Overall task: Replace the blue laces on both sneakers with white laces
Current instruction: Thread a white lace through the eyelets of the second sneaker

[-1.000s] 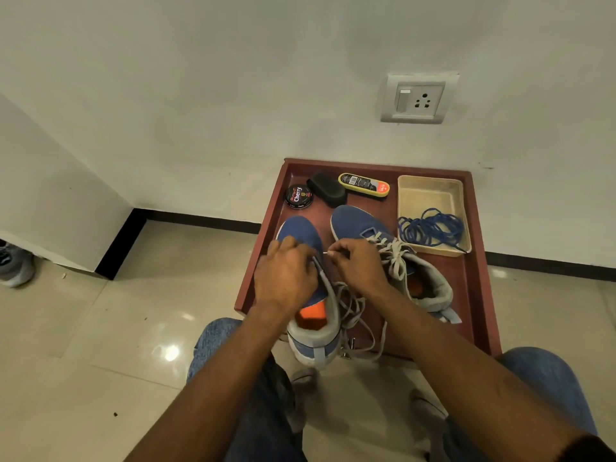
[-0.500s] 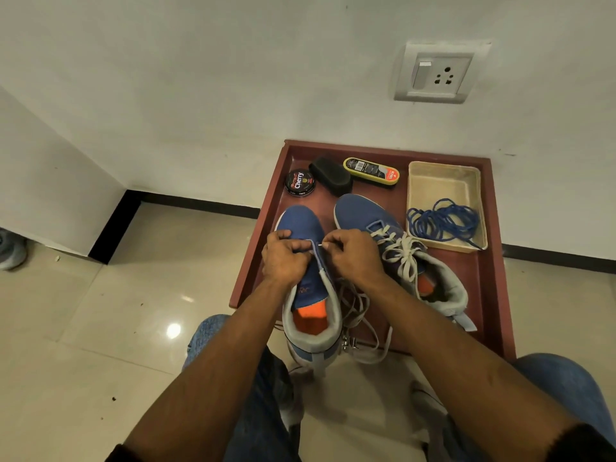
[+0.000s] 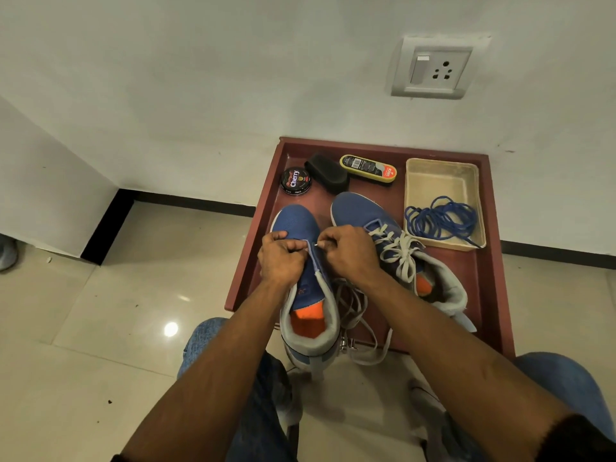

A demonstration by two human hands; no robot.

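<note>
Your left hand (image 3: 281, 258) grips the shoe (image 3: 308, 288), hiding its eyelets; your right hand (image 3: 350, 253) pinches a white lace tip (image 3: 316, 244). The tin (image 3: 296, 181) reads "Cherry".

home corner: tiled floor (image 3: 100, 328), wall socket (image 3: 433, 70)

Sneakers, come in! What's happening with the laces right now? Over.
Left hand grips left sneaker; right hand pinches white lace tip. Right sneaker laced white. Blue laces in bin. Nothing blocking.

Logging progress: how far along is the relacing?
Done: blue laces lie in the beige tray; right sneaker is laced white and tied. In hand: left hand and right hand thread a white lace into the left sneaker. Left: most of its eyelets.
</note>
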